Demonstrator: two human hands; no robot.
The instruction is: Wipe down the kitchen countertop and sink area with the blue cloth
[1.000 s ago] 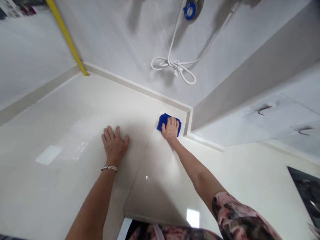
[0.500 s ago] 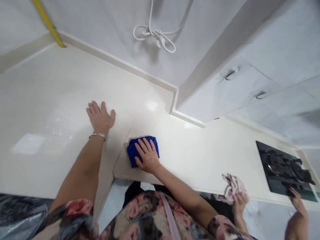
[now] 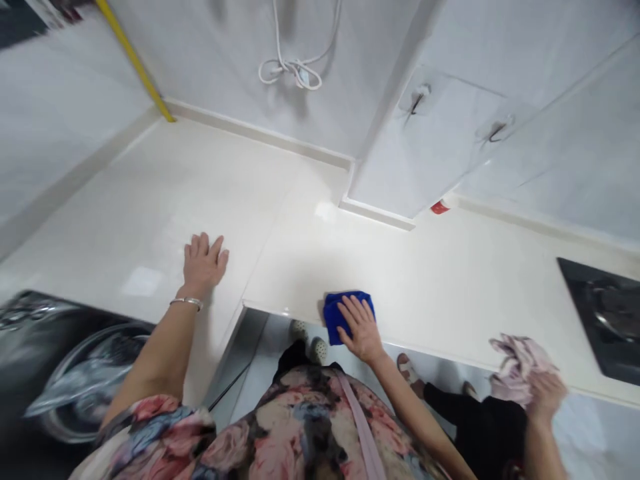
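Note:
My left hand [image 3: 204, 263] rests flat on the cream countertop [image 3: 240, 220], fingers stretched out, with a silver bangle at the wrist. A folded blue cloth [image 3: 332, 316] lies at the counter's front edge, part of it reaching past that edge. From above, my right hand [image 3: 361, 327] holds this cloth under its fingers and palm, pressing it down. The underside of my right hand is hidden.
At right, another person's hand [image 3: 547, 397] grips a pink cloth [image 3: 520, 367] by the counter edge. Beyond is a black gas hob [image 3: 595, 320]. A sink [image 3: 25, 373] holding a basin [image 3: 65, 427] lies at lower left. A boxed column [image 3: 385, 167] juts from the wall.
My right hand has slid the blue cloth rightward along the counter to the front edge. My left hand stays flat on the counter. The view has shifted, showing the sink and the floor.

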